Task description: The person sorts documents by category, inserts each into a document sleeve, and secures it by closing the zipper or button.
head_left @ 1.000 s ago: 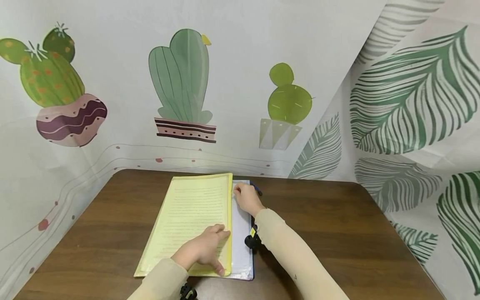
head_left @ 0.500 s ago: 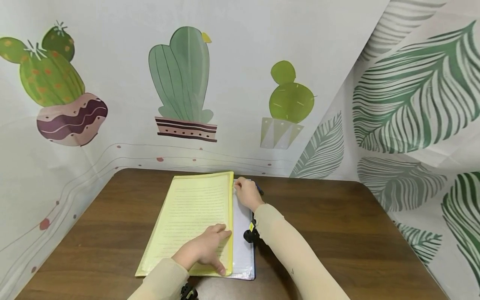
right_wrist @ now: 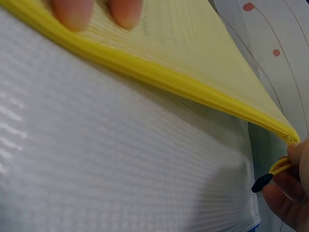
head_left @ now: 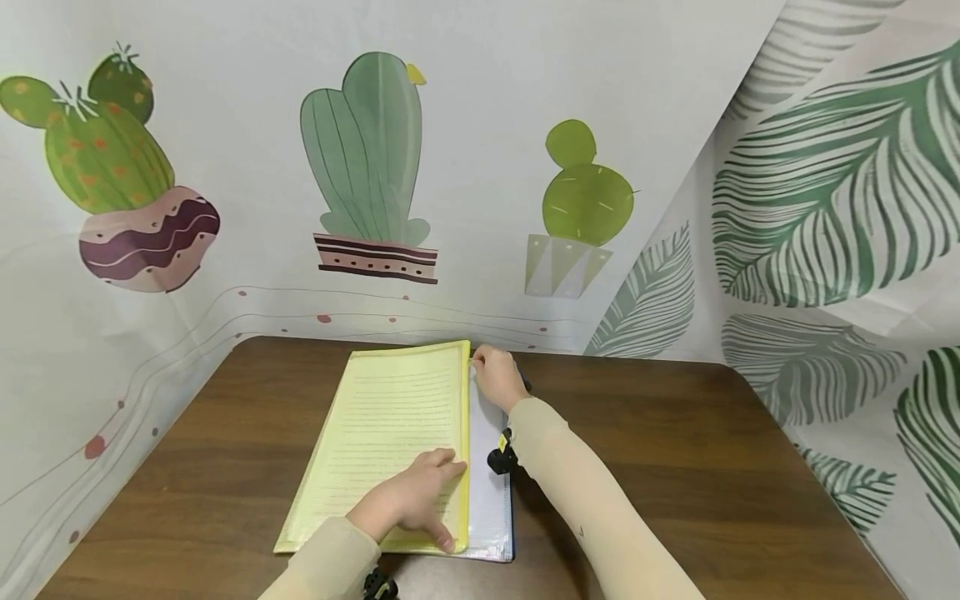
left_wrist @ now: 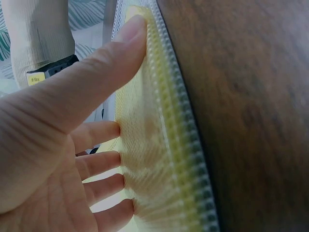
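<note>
A yellow mesh zip pouch (head_left: 397, 400) with a printed page showing through lies on the table, over a white mesh zip pouch (head_left: 487, 508) that sticks out on its right. My left hand (head_left: 416, 496) rests spread on the yellow pouch's near right part, its thumb at the near edge; the left wrist view shows straight fingertips pressing the mesh. At the far right corner, my right hand (head_left: 498, 379) pinches the zipper pull (right_wrist: 282, 166), a yellow cord with a dark end, beside the yellow zipper (right_wrist: 159, 82). The right wrist view shows the zipper edge raised above the white pouch.
The brown wooden table (head_left: 637, 467) extends to both sides of the pouches. Behind it stands a wall (head_left: 480, 167) with printed cacti and leaves. A black wrist camera (head_left: 501, 454) hangs under the right sleeve, close over the white pouch.
My right hand has slid away from me along the yellow zipper, up to the pouch's far corner. The left hand keeps its place on the pouch. The head view has shifted slightly.
</note>
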Action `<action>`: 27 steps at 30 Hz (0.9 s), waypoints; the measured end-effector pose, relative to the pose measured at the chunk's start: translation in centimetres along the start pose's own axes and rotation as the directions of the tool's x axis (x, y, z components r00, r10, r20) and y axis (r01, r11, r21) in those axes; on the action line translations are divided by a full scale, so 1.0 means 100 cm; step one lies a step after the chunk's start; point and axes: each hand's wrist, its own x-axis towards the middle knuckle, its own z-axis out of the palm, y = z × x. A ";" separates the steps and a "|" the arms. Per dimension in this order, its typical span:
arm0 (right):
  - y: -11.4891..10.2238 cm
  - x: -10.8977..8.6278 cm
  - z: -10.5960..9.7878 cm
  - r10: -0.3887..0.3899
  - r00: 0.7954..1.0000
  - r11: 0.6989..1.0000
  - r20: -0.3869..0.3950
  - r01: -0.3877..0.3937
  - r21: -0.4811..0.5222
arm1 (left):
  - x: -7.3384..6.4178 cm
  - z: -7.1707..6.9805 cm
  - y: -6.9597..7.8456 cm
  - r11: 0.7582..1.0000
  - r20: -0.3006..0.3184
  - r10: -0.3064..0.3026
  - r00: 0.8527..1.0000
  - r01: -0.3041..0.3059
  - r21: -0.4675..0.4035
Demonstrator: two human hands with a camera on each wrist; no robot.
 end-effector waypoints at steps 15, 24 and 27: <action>-0.006 0.012 -0.005 0.010 1.000 1.000 0.000 -0.010 -0.017 | 0.001 0.004 -0.001 1.000 0.001 -0.022 1.000 0.022 0.009; -0.011 0.022 -0.007 0.050 0.999 0.998 -0.002 -0.050 -0.040 | 0.000 0.004 -0.002 1.000 -0.013 -0.011 1.000 0.011 0.015; -0.011 0.025 -0.005 0.059 0.998 0.997 -0.016 -0.060 -0.058 | -0.001 0.003 -0.001 1.000 -0.015 -0.015 1.000 0.015 0.009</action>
